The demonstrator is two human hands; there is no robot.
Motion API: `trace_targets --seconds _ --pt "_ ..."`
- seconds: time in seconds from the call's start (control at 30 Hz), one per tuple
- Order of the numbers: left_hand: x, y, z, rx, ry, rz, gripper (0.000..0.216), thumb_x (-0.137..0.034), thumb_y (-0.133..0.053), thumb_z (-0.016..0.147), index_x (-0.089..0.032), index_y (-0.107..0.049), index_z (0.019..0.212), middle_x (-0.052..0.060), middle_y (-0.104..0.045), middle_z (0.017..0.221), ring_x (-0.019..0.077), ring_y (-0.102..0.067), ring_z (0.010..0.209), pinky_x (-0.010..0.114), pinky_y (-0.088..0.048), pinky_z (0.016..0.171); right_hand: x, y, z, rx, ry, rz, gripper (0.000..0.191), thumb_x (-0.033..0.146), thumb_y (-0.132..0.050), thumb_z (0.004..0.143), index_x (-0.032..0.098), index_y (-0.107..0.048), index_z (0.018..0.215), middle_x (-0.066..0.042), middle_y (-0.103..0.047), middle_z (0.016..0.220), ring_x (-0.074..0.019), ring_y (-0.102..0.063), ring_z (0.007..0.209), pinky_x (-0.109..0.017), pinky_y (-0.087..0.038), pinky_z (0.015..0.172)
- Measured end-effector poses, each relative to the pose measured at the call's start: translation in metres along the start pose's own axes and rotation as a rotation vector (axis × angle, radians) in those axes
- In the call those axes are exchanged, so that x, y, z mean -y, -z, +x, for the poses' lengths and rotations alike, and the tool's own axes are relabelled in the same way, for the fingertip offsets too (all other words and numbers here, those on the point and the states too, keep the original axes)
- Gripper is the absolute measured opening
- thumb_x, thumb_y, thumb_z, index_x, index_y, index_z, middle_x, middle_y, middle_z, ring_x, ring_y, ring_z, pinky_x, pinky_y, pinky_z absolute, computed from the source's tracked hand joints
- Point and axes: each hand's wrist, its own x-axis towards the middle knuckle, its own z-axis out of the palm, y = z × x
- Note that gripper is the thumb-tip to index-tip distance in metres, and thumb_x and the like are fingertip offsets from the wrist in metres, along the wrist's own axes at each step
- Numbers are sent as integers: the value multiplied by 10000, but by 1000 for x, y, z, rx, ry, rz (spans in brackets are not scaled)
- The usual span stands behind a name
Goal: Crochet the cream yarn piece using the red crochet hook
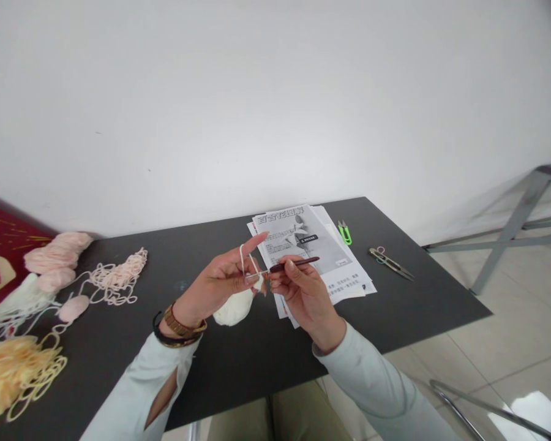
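My right hand (303, 291) grips a crochet hook (298, 263) by its dark brown handle, the thin metal tip pointing left. Pinched between the fingers of my left hand (227, 275) is a small piece of white crochet work (258, 283), with the hook's tip at it. A strand of white yarn (242, 257) loops round my raised left index finger. Below and behind my hands a ball of white yarn (233, 308) rests on the table, partly covered by my left hand. Printed sheets (344, 282) lie beneath my right hand, showing a flower picture and text.
Green thread snips (344, 233) and metal snips (392, 263) lie right of the sheets on the dark table (422, 306). Pink yarn (119, 278), a small pink ball (73, 308) and yellow yarn (13, 370) lie at the left, near a red bag-like object (4, 245). A white wall stands behind.
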Motion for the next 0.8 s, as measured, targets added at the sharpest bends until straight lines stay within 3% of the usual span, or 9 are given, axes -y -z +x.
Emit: trace_targets --seconds 0.37,0.8 --pt "0 -4 4 -18 50 -18 667 -153 -675 835 -316 -443 1439 -6 -635 766 92 -578 674 221 -456 667 3 -5 -5 31 72 -111 192 326 -786 750 157 -739 828 -52 -773 688 -144 -730 578 -212 -610 588" --pt "0 -3 4 -74 77 -74 679 -132 -668 827 -270 -435 1449 9 -647 761 114 -594 688 225 -457 640 -5 6 2 25 -11 -48 210 335 -786 751 166 -737 866 -3 -756 685 -93 -689 565 -179 -611 566"
